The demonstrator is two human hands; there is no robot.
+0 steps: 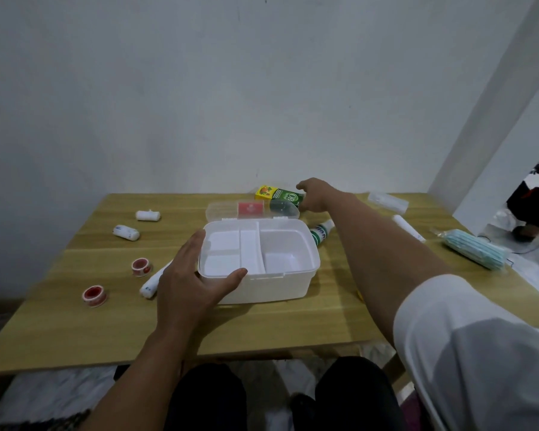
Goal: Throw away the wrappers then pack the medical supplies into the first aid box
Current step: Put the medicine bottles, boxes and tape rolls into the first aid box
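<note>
The white first aid box (280,283) stands open mid-table, its divided tray empty and its clear lid (227,211) lying back behind it. My left hand (189,275) holds the box's front left corner, thumb on the rim. My right hand (313,195) reaches past the lid and closes on a green and yellow medicine carton (276,195) at the table's far edge. A green and white bottle (321,233) lies against the box's right side.
Two bandage rolls (148,215) (125,233), two red tape rolls (141,266) (95,295) and a white tube (151,283) lie left of the box. Right of my arm lie a clear packet (388,201), a white roll (408,228) and a bagged stack of blue masks (473,251). A wall backs the table.
</note>
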